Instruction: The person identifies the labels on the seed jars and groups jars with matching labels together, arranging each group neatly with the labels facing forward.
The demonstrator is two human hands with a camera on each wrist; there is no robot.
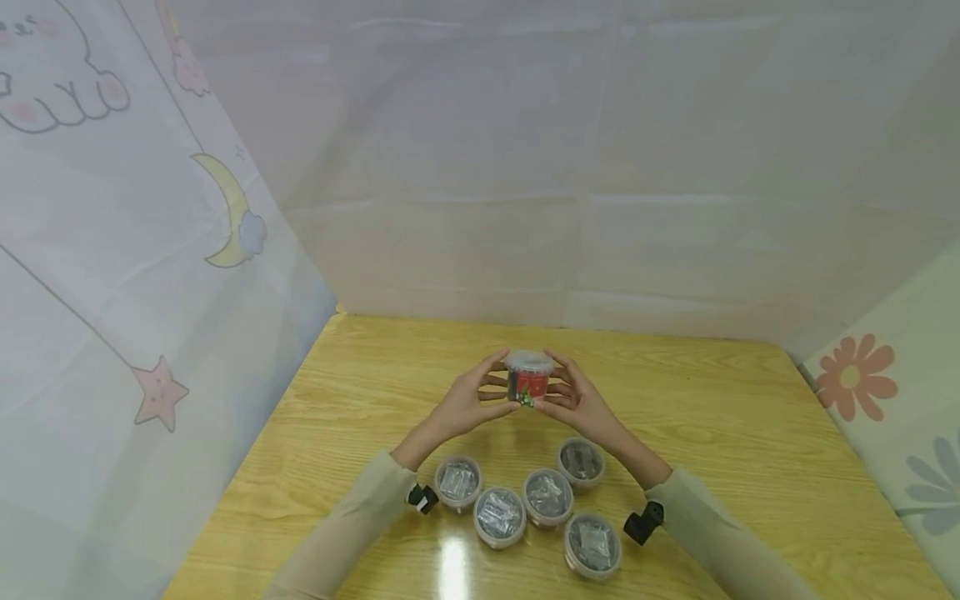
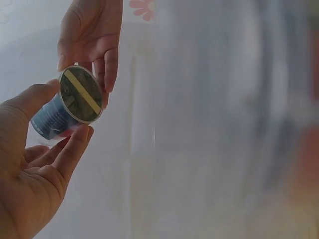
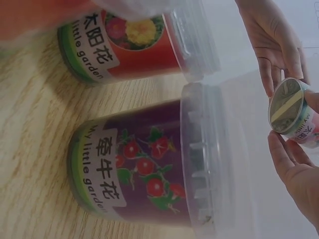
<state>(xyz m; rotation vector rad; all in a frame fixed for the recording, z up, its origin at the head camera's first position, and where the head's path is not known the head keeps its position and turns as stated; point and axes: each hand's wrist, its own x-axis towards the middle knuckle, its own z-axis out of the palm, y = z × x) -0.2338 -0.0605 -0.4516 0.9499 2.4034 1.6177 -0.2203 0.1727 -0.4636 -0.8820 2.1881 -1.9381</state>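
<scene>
Over the wooden table (image 1: 697, 408), your left hand (image 1: 467, 403) and right hand (image 1: 588, 407) grip the red-labelled cup (image 1: 531, 385) from opposite sides, likely to keep it steady and upright; five other cups (image 1: 548, 494) stand nearer you, seemingly within easy reach.

The held cup (image 1: 531, 385) is red and blue, the table (image 1: 712, 417) yellow wood-grained, the sleeves (image 1: 356, 521) beige.
</scene>
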